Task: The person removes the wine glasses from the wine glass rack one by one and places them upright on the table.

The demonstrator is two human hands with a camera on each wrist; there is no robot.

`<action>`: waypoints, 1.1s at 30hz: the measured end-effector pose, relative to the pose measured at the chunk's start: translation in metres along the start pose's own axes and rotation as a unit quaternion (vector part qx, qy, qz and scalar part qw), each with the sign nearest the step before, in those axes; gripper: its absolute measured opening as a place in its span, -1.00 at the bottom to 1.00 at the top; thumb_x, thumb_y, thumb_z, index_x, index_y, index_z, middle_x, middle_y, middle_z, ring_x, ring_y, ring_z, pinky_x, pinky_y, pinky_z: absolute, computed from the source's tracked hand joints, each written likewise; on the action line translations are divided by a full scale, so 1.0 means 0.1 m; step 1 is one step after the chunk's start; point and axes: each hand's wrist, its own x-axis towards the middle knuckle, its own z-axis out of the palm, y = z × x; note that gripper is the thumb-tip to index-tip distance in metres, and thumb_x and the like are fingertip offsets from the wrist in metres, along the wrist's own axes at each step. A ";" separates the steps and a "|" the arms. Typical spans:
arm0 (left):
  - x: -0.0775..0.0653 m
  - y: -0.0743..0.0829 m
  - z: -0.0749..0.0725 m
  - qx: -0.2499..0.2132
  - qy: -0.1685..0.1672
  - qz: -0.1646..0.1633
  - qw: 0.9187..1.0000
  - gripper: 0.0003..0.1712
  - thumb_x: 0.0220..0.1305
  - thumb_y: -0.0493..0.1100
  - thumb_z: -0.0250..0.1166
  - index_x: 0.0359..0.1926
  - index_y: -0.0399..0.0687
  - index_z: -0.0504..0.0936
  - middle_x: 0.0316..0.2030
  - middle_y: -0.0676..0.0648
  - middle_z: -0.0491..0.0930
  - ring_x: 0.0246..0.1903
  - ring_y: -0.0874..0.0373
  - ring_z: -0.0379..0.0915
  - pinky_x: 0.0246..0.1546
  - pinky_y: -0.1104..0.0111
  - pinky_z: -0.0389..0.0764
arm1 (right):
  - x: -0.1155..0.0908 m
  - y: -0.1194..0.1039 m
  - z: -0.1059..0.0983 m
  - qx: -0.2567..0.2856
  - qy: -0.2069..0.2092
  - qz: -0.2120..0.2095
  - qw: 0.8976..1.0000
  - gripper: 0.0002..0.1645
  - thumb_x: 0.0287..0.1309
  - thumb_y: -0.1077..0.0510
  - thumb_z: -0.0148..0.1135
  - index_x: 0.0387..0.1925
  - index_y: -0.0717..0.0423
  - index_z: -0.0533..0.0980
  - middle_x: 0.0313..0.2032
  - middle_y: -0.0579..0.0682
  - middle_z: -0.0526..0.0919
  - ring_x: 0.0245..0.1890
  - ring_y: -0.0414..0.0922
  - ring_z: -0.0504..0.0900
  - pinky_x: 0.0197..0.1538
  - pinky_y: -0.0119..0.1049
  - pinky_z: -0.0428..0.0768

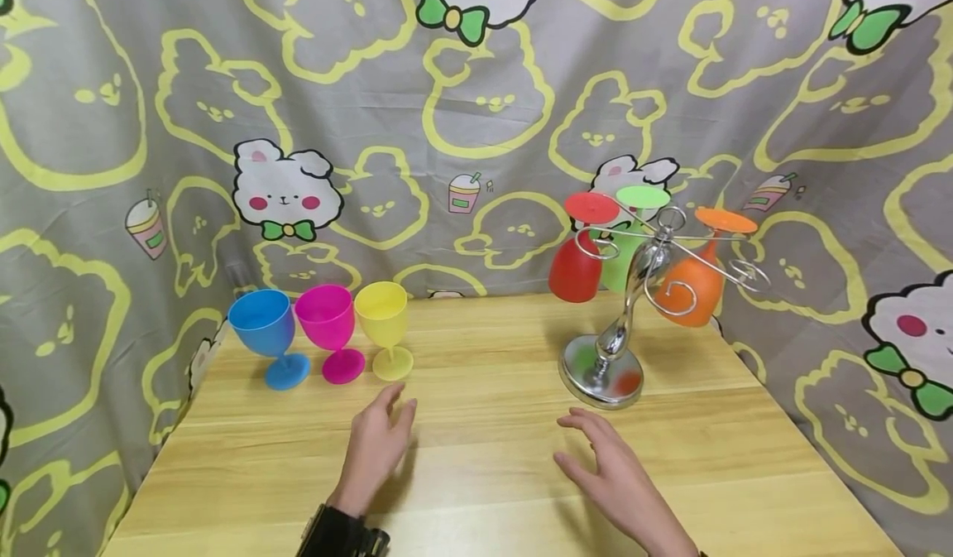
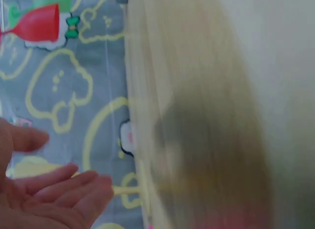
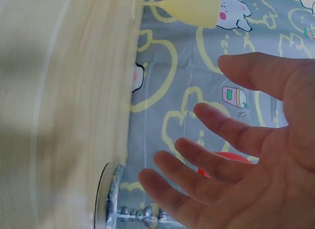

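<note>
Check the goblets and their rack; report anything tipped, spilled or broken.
Nothing stands out. The blue goblet, magenta goblet and yellow goblet stand upright in a row. The red goblet, light green goblet and orange goblet hang upside down from the metal rack, which stands on its base. No spill or breakage shows.

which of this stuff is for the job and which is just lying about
Probably part of the job:
blue goblet, magenta goblet and yellow goblet, standing upright
silver rack
red goblet, green goblet and orange goblet, hanging upside down on it

Probably just surroundings:
patterned curtain
wood-grain table, only a work surface
black band on the left wrist
</note>
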 end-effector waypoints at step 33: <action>-0.40 0.15 0.01 0.177 -0.011 0.137 0.975 -0.50 0.15 0.06 0.18 0.11 0.01 0.50 0.18 -0.08 0.40 0.19 0.00 0.28 0.04 0.04 0.47 | 0.46 -0.89 -1.34 -0.081 0.025 -0.199 0.976 -0.50 0.03 -0.06 0.32 0.06 -0.31 0.44 -0.04 -0.35 0.54 -0.30 -0.39 0.53 -0.23 -0.44 0.54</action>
